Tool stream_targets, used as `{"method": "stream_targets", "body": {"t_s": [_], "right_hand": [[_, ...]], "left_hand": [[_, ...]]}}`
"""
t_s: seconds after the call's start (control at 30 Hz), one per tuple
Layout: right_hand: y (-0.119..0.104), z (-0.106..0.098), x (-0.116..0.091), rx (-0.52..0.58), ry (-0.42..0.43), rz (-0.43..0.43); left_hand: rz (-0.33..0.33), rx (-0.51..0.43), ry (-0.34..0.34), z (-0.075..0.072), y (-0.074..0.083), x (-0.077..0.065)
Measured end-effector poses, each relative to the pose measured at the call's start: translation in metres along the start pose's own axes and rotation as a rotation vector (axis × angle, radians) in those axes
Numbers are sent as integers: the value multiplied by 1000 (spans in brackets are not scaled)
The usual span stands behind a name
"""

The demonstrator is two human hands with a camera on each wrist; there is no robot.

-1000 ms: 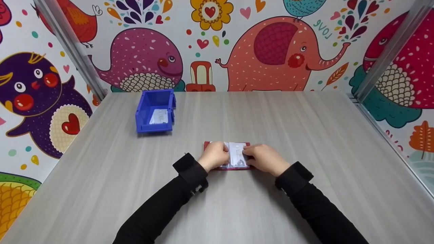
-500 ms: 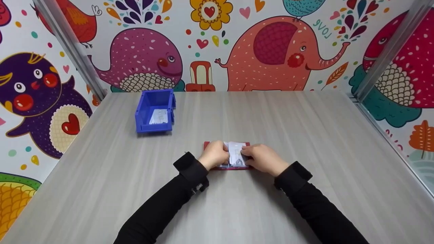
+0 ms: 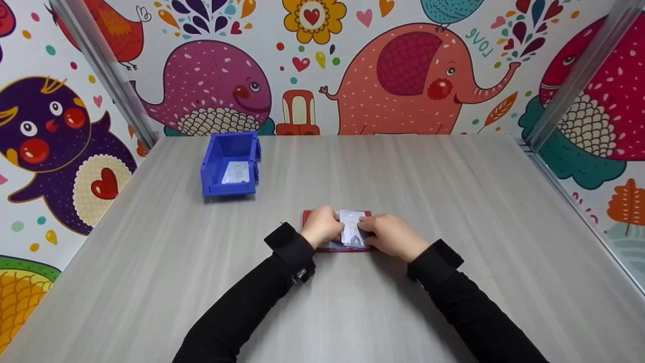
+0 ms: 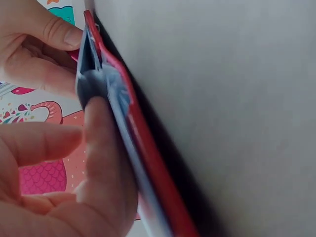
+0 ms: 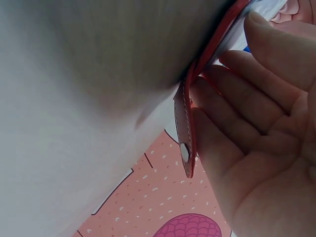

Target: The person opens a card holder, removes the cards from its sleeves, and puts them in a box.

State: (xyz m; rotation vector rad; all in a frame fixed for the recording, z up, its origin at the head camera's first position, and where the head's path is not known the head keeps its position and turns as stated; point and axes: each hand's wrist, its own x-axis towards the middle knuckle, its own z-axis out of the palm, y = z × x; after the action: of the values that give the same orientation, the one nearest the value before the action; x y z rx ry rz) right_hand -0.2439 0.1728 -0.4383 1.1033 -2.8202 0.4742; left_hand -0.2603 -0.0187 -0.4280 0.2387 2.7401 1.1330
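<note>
A red card holder [image 3: 347, 249] lies spread on the table, with clear sleeves and a snap strap [image 5: 184, 128]. On its right half lies a white printed card [image 3: 353, 228]; whether it sits inside a sleeve cannot be told. My left hand [image 3: 322, 224] has its fingertips at the card's left edge and seems to pinch it. One left finger [image 4: 101, 158] lies along a bulging grey sleeve [image 4: 91, 85] in the left wrist view. My right hand [image 3: 395, 236] grips the holder's right side, thumb on the sleeve side and fingers along the red cover.
A blue bin [image 3: 229, 189] stands at the back left of the wooden table [image 3: 453, 191], with white cards [image 3: 236, 172] inside. Behind the table rises a wall [image 3: 312, 65] printed with cartoon animals. Metal posts [image 3: 108, 75] mark the table's back corners.
My left hand and forearm have shifted slightly right and away from me. The card's left edge looks raised a little more. My right hand has stayed almost still.
</note>
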Motion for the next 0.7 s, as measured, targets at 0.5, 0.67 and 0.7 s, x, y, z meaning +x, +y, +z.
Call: {"method": "stream_targets", "body": {"t_s": [0.5, 0.67, 0.7], "right_hand": [[1, 1, 0, -6, 6, -10], [0, 2, 1, -13, 4, -4], [0, 2, 1, -14, 2, -2]], "left_hand": [[-47, -2, 33, 3, -2, 3], [-58, 14, 28, 3, -1, 3], [-57, 17, 26, 4, -1, 4]]}}
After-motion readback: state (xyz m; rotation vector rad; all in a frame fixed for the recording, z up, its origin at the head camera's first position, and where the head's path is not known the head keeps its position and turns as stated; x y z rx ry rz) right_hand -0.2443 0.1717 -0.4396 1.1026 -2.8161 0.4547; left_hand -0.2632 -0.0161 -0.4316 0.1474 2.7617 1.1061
